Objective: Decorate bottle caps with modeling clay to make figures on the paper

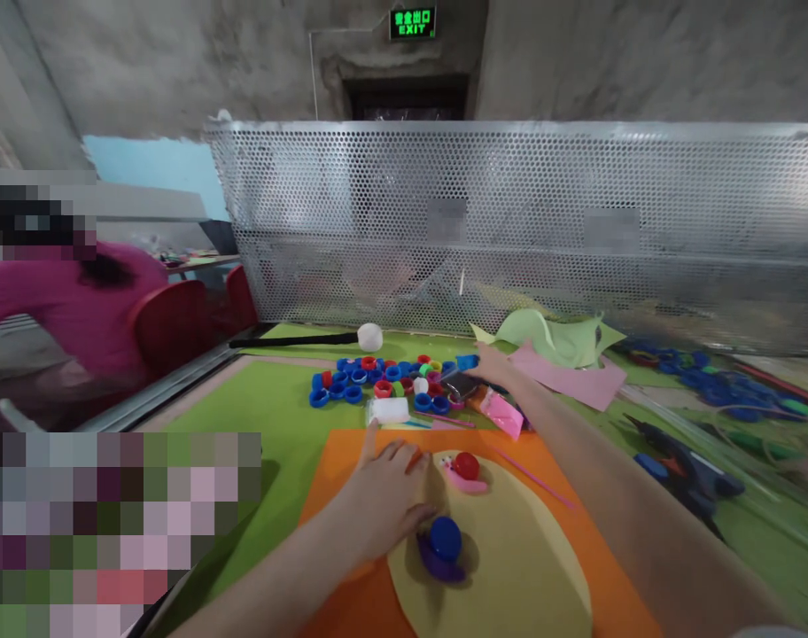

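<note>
My left hand (pixel 391 492) lies palm down with its fingers apart, at the left edge of a cream paper oval (pixel 524 558) on an orange sheet (pixel 330 478). Near its thumb sits a snail-like purple figure (pixel 444 567) with a blue bottle cap (pixel 446 538) as its shell. Farther up the oval is a similar pink figure (pixel 467 483) bearing a red cap (pixel 467 466). My right hand (pixel 493 365) reaches out past the sheet, its fingertips closed at a small blue thing (pixel 467 361) whose kind I cannot make out.
Several bottle caps (pixel 357 377) cluster beyond the sheet, near a black packet (pixel 460 385) and a pink packet (pixel 502 413). Right lie paper scraps (pixel 556 341), a glue gun (pixel 683 470) and more blue caps (pixel 716 385). A perforated metal screen (pixel 510 213) borders the table; a person in pink (pixel 98 301) sits left.
</note>
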Tool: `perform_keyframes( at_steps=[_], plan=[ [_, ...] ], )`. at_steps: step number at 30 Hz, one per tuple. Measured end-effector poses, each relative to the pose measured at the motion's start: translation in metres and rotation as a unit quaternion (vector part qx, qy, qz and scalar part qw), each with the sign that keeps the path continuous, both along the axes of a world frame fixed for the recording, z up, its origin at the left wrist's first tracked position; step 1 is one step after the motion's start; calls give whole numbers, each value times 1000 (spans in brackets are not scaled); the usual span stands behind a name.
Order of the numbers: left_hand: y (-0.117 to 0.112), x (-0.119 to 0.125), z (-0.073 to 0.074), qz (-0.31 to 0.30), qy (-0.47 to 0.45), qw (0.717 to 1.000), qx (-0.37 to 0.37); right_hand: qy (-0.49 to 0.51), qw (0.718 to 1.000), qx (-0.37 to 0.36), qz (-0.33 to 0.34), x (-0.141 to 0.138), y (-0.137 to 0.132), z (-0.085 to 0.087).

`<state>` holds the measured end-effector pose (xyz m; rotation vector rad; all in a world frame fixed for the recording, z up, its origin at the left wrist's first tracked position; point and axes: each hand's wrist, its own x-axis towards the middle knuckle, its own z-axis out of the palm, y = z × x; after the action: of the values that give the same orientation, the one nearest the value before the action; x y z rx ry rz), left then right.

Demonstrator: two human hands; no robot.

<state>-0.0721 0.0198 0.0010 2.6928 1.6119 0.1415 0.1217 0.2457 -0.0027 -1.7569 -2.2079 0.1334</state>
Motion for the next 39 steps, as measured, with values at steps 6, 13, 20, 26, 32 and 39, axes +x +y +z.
perform_keyframes(
  at_steps=[6,13,20,26,32,39],
  plan=[
    [2,2,7,3,-31,999,39,106,991,68,38,6,-28,28],
    [7,-3,16,91,-271,956,63,150,949,14,275,11,-150,18],
    [6,9,7,24,-322,946,-18,218,922,-51,317,24,-211,16],
    [0,14,6,54,-318,946,38,216,946,116,212,26,-219,10],
    [-12,34,9,40,-293,942,161,209,959,19,188,16,-240,20],
    [-9,56,15,-76,-195,947,243,258,952,-43,161,24,-231,17]
  ],
)
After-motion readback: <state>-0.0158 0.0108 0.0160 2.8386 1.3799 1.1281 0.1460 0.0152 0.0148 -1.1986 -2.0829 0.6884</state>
